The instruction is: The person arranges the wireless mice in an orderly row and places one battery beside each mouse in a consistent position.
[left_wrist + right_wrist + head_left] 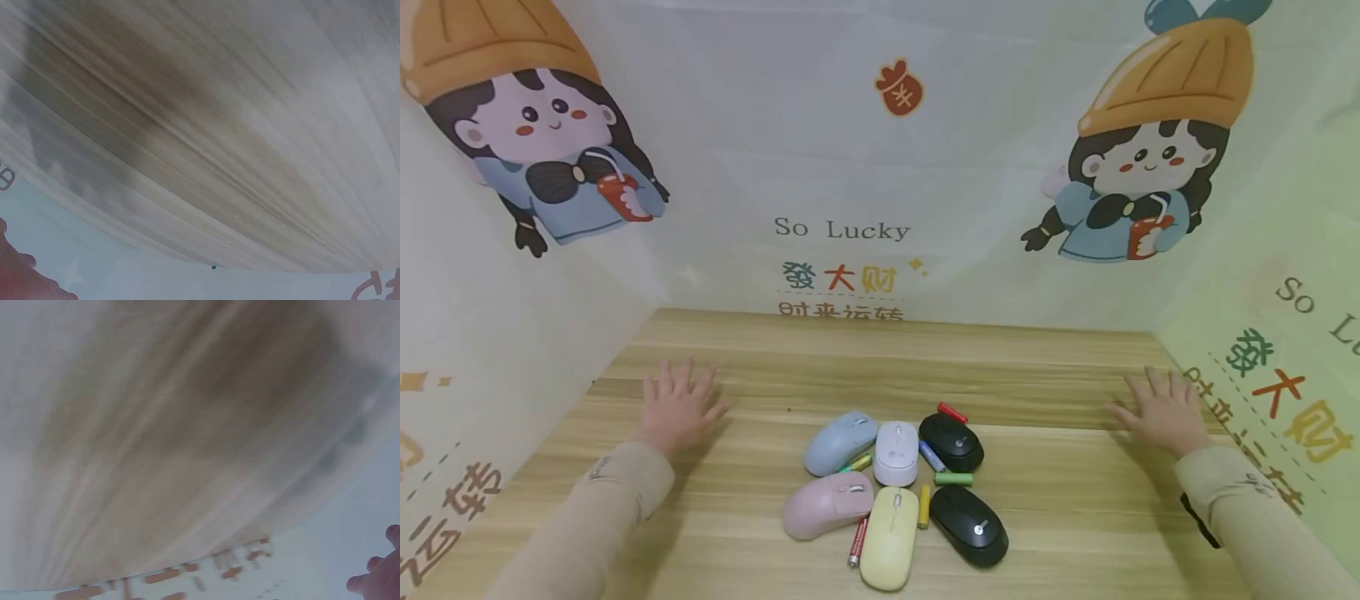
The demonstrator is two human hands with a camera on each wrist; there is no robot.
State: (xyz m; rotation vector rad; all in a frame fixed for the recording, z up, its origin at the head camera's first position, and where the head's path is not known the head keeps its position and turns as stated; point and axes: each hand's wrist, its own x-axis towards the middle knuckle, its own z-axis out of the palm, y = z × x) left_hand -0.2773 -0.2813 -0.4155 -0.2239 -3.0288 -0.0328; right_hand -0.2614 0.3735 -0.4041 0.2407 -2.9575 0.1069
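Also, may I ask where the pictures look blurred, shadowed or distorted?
Head view: yellow mouse fairly clear, cloth at right tinted yellow-green; left wrist: a dark shadow on the table, whose edge looks bowed; right wrist: table and printed letters blurred.

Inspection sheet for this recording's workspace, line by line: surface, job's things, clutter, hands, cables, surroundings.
Surface: wood-grain tabletop
Job's things: blue mouse, white mouse, pink mouse, yellow mouse, two black mice; six small battery-like cylinders among and beside them
Clutter: nothing seen
Hands: left hand and right hand, fingers spread, holding nothing
Cables: dark strip by right sleeve, possibly a strap
Surroundings: pale printed sheeting behind and both sides
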